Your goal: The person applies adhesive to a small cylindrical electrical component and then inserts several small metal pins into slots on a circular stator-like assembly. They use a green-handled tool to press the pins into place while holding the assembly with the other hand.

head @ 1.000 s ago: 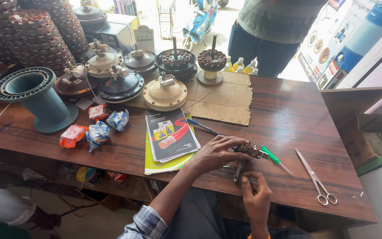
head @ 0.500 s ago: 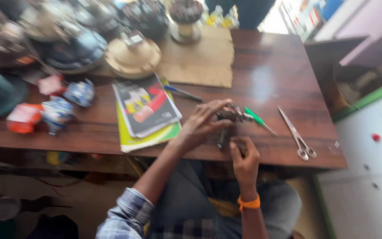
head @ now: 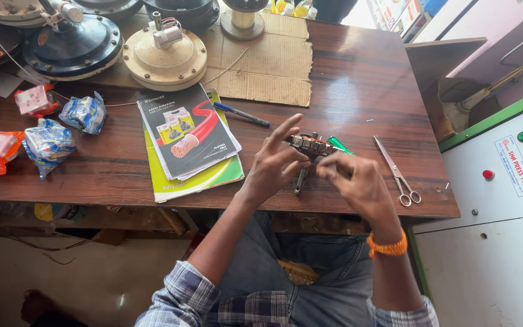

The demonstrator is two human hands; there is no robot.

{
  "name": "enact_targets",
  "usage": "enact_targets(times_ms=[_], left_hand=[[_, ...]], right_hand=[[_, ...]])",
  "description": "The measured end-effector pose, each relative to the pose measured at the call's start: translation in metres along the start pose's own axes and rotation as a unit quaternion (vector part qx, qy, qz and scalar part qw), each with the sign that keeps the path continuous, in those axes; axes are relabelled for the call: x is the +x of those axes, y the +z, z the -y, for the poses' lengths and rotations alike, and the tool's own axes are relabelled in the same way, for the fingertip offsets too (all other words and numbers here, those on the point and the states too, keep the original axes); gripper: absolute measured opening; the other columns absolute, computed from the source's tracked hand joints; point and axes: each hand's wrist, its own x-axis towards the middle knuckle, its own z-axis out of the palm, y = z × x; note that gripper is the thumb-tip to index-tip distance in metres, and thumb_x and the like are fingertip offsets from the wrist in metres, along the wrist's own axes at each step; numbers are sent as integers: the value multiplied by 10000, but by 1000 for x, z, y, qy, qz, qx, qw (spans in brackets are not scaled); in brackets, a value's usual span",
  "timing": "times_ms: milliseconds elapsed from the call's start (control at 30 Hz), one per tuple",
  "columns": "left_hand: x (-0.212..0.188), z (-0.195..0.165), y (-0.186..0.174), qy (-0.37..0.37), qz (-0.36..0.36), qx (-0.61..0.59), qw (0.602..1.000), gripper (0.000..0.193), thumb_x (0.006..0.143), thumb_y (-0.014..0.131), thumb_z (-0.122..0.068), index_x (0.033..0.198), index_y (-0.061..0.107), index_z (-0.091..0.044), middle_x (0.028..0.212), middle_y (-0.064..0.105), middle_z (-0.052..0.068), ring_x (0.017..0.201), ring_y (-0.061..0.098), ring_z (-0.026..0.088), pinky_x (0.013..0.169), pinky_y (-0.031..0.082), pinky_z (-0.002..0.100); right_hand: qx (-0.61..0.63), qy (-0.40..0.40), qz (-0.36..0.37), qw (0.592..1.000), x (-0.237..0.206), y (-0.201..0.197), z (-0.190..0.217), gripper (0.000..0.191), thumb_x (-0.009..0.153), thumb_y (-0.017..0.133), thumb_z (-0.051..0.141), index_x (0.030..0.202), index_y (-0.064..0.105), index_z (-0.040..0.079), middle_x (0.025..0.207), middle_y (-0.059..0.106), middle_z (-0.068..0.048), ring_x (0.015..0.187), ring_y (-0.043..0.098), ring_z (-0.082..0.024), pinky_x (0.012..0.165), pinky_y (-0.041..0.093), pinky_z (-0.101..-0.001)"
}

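My left hand [head: 273,162] grips a small wound motor armature [head: 310,145] with a metal shaft, its index and middle fingers splayed upward. My right hand [head: 358,181], with an orange band at the wrist, pinches the armature's right side with curled fingers. Both hands hold it just above the front part of the dark wooden table [head: 364,85]. A green-handled screwdriver [head: 339,145] lies partly hidden behind my right hand.
Scissors [head: 398,173] lie right of my hands, and a blue pen [head: 241,114] and stacked booklets [head: 189,136] to the left. Fan motors [head: 164,56] sit on cardboard [head: 273,66] at the back. Wrapped packets [head: 49,142] are far left. A white control cabinet [head: 497,181] stands right.
The view has tilted down and come closer. My hands stay together on the armature, now nearer the table's front edge, and my left fingers have spread wider.
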Motion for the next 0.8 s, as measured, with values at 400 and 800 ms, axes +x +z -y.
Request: enact_targets(times_ms=[400,800], left_hand=[[1,-19,31,-119,-138,-25,983,112,847,787,-39,848,675,-42,1275,704,85,1286,631,271,1069,518,395],[-3,-23,34,-81,-132,52,987,193,834,813,-47,926,645,-70,1289,671,68,1278,610,281,1076,483,423]], right_hand=[[-21,26,-37,999,65,-8,-2,161,930,739,161,1007,767,22,724,740,-68,639,651,-87,575,492,-290],[84,69,-2,994,86,1,-42,168,903,758,153,987,757,8,784,735,-68,683,652,-87,575,522,-272]])
